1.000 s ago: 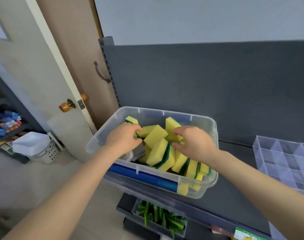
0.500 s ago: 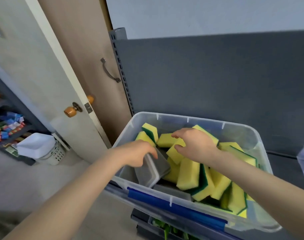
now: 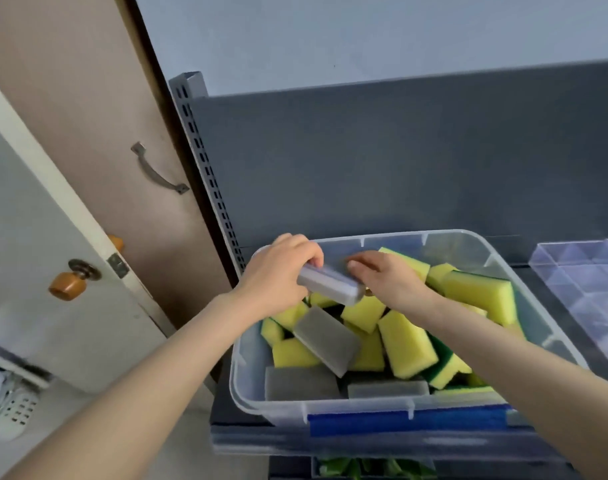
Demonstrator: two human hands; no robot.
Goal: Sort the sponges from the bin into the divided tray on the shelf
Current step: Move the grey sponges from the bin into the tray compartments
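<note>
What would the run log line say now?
left hand: grips grey sponge over bin | right hand: at sponge's end, grip unclear | tray: beside bin

- The bare left hand [image 3: 278, 275] has slim fingers with short nails.
- The bare left forearm [image 3: 139, 375] is smooth and uncovered to the frame's edge at 7 o'clock.
- The bare right hand [image 3: 389, 282] is likewise slim-fingered, its fingertips blurred.
- The bare right forearm [image 3: 520, 368] is uncovered to the edge at 4 o'clock.
</note>
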